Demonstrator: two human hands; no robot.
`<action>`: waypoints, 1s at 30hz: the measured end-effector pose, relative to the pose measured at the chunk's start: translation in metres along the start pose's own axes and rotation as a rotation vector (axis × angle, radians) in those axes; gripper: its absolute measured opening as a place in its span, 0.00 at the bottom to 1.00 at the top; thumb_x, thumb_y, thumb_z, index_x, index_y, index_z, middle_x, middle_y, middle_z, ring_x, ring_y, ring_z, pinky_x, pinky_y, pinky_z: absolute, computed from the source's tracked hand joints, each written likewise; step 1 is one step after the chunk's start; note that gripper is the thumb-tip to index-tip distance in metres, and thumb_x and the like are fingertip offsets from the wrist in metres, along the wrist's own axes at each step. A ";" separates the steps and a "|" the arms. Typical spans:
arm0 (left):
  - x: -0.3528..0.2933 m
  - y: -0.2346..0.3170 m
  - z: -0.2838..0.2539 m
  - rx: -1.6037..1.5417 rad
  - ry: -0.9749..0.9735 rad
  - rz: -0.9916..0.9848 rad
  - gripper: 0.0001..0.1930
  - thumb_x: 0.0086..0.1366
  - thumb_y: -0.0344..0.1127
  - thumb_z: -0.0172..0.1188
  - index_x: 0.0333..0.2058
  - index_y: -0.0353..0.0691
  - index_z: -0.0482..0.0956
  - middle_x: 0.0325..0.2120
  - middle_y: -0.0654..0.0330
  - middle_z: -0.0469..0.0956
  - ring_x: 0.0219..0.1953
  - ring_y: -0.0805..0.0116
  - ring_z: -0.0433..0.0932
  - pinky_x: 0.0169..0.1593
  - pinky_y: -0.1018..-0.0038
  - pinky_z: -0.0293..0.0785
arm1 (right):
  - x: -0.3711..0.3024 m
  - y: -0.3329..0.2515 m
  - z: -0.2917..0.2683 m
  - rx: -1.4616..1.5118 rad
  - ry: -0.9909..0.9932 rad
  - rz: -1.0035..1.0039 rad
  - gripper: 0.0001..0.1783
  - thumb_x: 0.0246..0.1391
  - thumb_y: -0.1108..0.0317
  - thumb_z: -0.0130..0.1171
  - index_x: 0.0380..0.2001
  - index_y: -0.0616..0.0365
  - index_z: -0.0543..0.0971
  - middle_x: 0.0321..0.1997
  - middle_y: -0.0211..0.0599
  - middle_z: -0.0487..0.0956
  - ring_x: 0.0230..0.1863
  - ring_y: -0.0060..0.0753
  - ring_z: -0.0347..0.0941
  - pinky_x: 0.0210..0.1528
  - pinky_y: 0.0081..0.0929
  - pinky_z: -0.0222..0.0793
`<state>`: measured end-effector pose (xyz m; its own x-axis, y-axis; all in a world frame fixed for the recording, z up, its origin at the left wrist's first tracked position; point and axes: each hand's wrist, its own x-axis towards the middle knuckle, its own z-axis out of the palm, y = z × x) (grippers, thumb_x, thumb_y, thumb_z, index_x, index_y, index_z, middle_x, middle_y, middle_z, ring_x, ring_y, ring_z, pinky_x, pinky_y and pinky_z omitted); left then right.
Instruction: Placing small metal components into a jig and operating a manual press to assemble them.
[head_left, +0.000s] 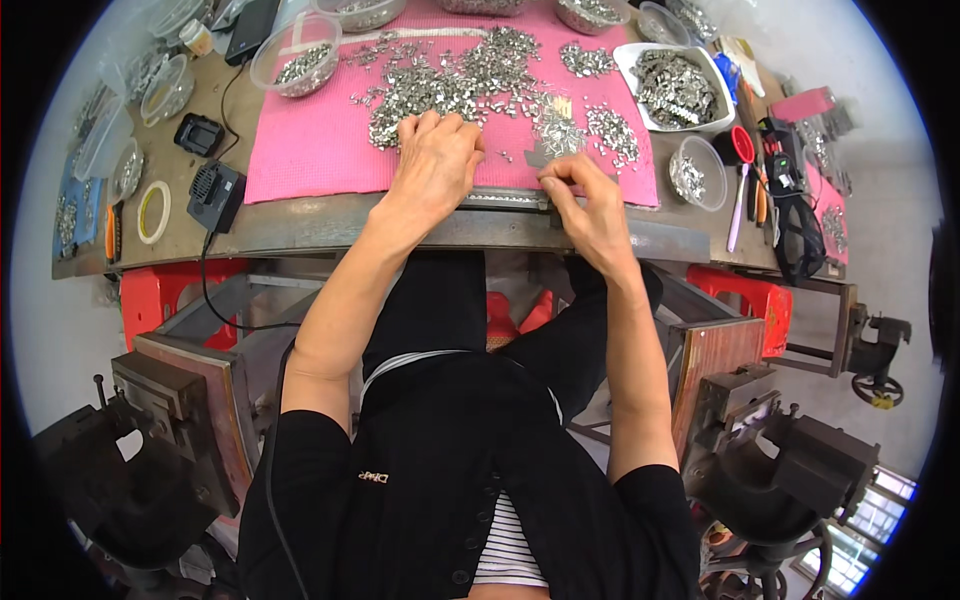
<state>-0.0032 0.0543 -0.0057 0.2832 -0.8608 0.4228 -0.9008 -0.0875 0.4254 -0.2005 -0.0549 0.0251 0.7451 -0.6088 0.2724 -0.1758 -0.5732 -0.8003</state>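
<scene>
A large heap of small shiny metal pieces [430, 90] is spread over a pink mat [300, 160]. My left hand [435, 160] rests at the near edge of that heap, its fingers curled down and bunched. Its fingertips are partly hidden, so what they grip does not show. Along the table's front edge lies a narrow metal strip [505, 198] with a row of small bits on it. Beside the strip's right end, my right hand [592, 205] has thumb and forefinger pinched together. Whatever is between them is too small to make out. A small grey plate [538, 158] lies by those fingers.
Smaller piles of metal pieces [612, 135] lie right of the heap. Clear tubs [295, 60] and a white tray [675, 90] hold more. A black corded box [215, 195] and tape roll [154, 212] sit left. Bench vises [160, 430] flank my legs.
</scene>
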 end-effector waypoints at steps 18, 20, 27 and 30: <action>-0.018 0.043 0.005 -0.463 0.067 -0.004 0.04 0.64 0.25 0.60 0.37 0.34 0.76 0.30 0.54 0.76 0.35 0.55 0.75 0.42 0.62 0.71 | -0.027 0.007 0.026 -0.034 0.203 -0.054 0.04 0.56 0.77 0.65 0.35 0.62 0.81 0.37 0.38 0.82 0.40 0.38 0.77 0.45 0.32 0.72; -0.019 0.046 0.008 -0.446 0.083 0.050 0.04 0.64 0.25 0.60 0.37 0.34 0.76 0.30 0.55 0.76 0.36 0.55 0.75 0.42 0.63 0.70 | -0.030 0.012 0.027 0.148 0.247 0.052 0.04 0.58 0.75 0.65 0.37 0.62 0.82 0.36 0.33 0.82 0.39 0.29 0.77 0.44 0.27 0.71; -0.020 0.049 0.011 -0.318 0.067 0.110 0.05 0.62 0.26 0.63 0.36 0.37 0.76 0.31 0.57 0.77 0.35 0.56 0.74 0.42 0.63 0.68 | -0.035 0.028 0.026 0.413 0.269 0.157 0.07 0.64 0.71 0.63 0.41 0.62 0.84 0.37 0.28 0.83 0.38 0.17 0.74 0.43 0.19 0.70; -0.020 0.049 0.011 -0.323 0.068 0.116 0.06 0.61 0.25 0.63 0.36 0.36 0.76 0.31 0.56 0.76 0.35 0.55 0.75 0.41 0.63 0.69 | -0.035 0.029 0.026 0.422 0.274 0.147 0.07 0.64 0.72 0.63 0.41 0.62 0.84 0.38 0.28 0.83 0.39 0.17 0.74 0.43 0.19 0.70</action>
<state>-0.0567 0.0615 -0.0016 0.2159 -0.8196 0.5307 -0.7804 0.1818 0.5983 -0.2149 -0.0361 -0.0212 0.5262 -0.8198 0.2259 0.0510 -0.2347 -0.9707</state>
